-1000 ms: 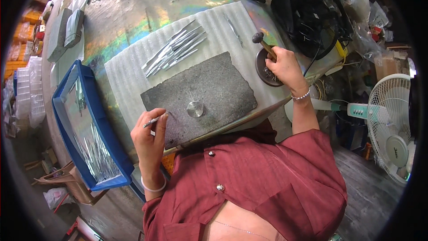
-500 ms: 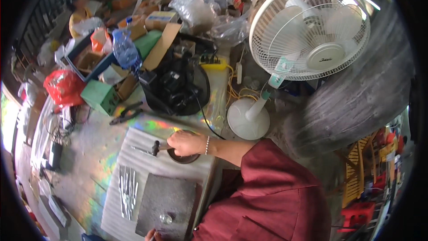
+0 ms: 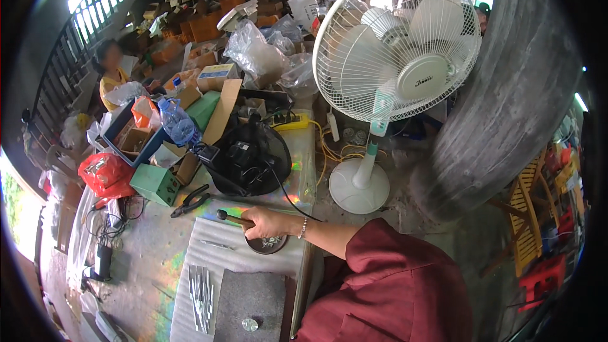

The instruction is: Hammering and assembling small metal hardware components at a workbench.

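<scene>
A: Over at the grey table [image 3: 139,272], the right hand [image 3: 265,223] has its fingers curled snugly around a small hammer with a dark, stubby head and a brown handle [image 3: 235,218]!

B: How does that hammer look?

A: Dull, almost black at the head, which points out to the left. Only a short stretch of the brown handle shows before it runs into the fist.

B: And where's it held?

A: By the far-left edge of a round, shallow, dark brown bowl [image 3: 267,251], with small pale bits [image 3: 272,241] scattered inside. Whether the hand touches the rim, I can't tell.

B: What about the left hand?

A: Out of my sight, so I can't tell how its grip stands.

B: Now, that metal!

A: Slim, bright silver metal strips [image 3: 202,297] lie bunched on a ribbed white foam sheet [image 3: 244,261], overlapping, all running roughly the same way. And 1 thin silver strip [image 3: 218,244] lies apart from them, between the bunch and the hammer.

B: Just beside the bunch?

A: A dark grey, rough, flat slab [image 3: 250,288], and on it a round, shiny silver disc [image 3: 250,325], gleaming away. Beyond the foam, black pliers [image 3: 190,201] lie with their handles spread.
</scene>
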The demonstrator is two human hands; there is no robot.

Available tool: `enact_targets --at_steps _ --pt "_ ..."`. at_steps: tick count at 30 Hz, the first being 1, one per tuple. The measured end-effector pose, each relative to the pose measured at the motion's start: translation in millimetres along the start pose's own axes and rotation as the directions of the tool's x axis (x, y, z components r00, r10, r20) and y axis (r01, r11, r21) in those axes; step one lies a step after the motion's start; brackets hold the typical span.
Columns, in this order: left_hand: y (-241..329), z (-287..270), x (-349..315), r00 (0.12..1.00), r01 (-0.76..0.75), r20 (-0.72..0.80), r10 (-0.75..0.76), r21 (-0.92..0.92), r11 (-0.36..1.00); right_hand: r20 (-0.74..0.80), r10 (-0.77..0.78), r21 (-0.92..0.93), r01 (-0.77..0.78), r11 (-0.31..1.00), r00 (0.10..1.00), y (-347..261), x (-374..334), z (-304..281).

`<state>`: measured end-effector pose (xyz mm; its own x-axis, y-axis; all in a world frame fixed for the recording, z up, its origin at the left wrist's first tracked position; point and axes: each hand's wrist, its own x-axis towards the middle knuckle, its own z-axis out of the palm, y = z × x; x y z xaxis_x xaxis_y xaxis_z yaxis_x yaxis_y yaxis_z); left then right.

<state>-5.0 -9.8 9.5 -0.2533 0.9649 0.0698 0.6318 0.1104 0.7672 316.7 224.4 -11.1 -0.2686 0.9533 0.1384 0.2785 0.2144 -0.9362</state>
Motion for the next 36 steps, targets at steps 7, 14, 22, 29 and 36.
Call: enact_targets --at_steps 7,14,22,29,36 --pt "6 1 -14 0.998 0.016 -0.051 -0.022 -0.111 0.994 0.156 0.127 0.257 -0.165 0.952 0.979 -36 -12 14" --pt "26 0 -8 0.998 0.002 -0.067 -0.008 -0.078 0.997 0.358 0.106 0.382 -0.250 0.890 0.927 -59 -13 41" --pt "22 -6 14 0.991 -0.133 -0.025 0.133 0.023 0.991 0.549 0.037 0.464 -0.342 0.817 0.835 -70 -13 91" --pt "7 8 13 0.991 -0.014 -0.134 0.007 -0.051 0.999 0.582 0.049 0.373 -0.321 0.871 0.811 -87 -17 102" --pt "16 6 9 0.916 0.284 0.185 -0.355 -0.926 0.250 0.747 0.180 0.361 -0.619 0.698 0.640 -112 -38 128"
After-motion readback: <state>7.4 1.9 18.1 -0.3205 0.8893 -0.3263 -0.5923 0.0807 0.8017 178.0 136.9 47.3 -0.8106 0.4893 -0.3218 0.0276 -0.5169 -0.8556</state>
